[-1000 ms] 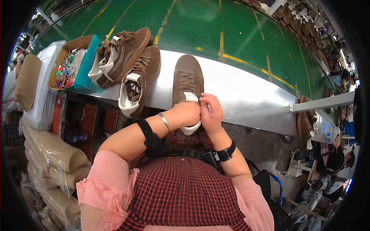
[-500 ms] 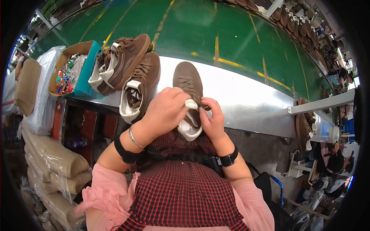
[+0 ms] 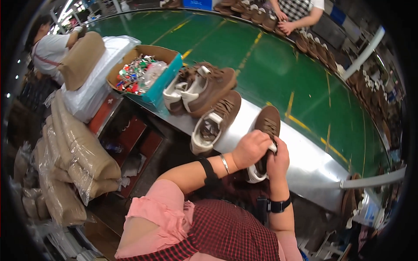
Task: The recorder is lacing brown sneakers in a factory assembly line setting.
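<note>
A long green table top (image 3: 278, 65) with yellow lines takes up much of the view, and a shiny silver metal shelf (image 3: 305, 165) runs along its near side. On the left is a cardboard box with a bright teal side (image 3: 167, 80), full of small red, green and silver bits (image 3: 135, 74). Next to it sit two brown shoes with white linings (image 3: 217, 89), and closer in is one more brown lace-up shoe with a white heel (image 3: 216, 114). To the right of that is the brown shoe with a white heel and laces (image 3: 267, 117) that the person works on — it rests by the shelf's near edge, toe pointing away. The left hand (image 3: 250, 150) has its fingers curled almost closed, and they seem to pinch the shoe's small white tongue tip (image 3: 273, 148). The right hand (image 3: 278, 161) is bent close against the shoe's right side, gripping near the tongue — I can't tell how tightly. The step now looks like setting the tongue straight. The next move, I think, calls for a steady right hand and a gentle left-hand tug.
</note>
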Tool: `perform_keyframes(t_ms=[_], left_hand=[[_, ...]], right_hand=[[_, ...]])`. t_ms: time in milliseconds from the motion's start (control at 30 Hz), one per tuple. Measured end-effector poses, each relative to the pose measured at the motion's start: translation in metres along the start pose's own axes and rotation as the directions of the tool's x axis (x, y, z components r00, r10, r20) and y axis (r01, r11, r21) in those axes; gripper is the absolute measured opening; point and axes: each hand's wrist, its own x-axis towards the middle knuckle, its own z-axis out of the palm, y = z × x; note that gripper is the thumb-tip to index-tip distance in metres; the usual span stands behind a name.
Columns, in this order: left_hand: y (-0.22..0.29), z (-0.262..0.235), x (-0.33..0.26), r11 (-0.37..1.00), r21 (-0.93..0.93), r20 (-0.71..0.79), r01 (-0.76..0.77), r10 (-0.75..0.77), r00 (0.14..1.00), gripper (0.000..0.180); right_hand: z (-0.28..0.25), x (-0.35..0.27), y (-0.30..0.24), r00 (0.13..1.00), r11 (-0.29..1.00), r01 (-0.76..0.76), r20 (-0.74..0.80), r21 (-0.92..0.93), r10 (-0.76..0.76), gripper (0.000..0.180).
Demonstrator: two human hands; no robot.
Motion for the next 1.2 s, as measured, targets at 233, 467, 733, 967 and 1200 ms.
perform_keyframes(t_ms=[233, 467, 733, 967, 1200], left_hand=[[-0.024, -0.116, 0.034, 0.907, 0.419, -0.144, -0.035, 0.104, 0.984, 0.025], [-0.169, -0.272, 0.008, 0.718, 0.12, -0.51, 0.685, -0.548, 0.663, 0.014], [-0.279, -0.285, -0.03, 0.334, 0.727, 0.062, 0.6, -0.902, 0.427, 0.026], [-0.266, -0.276, -0.016, 0.21, 0.707, -0.013, 0.675, -0.951, 0.309, 0.031], [-0.246, -0.284, -0.014, 0.248, 0.667, -0.118, 0.703, -0.896, 0.428, 0.023]], right_hand=[[0.013, -0.001, 0.016, 0.985, 0.976, -0.167, 0.059, 0.137, 0.16, 0.041], [0.022, -0.005, 0.023, 0.987, 0.964, -0.149, -0.017, 0.218, 0.157, 0.037], [0.022, -0.012, 0.021, 0.955, 0.87, -0.288, 0.055, 0.401, 0.291, 0.034], [0.022, -0.012, 0.023, 0.95, 0.834, -0.295, 0.05, 0.466, 0.308, 0.031], [0.02, -0.008, 0.017, 0.943, 0.791, -0.314, 0.076, 0.524, 0.324, 0.029]])
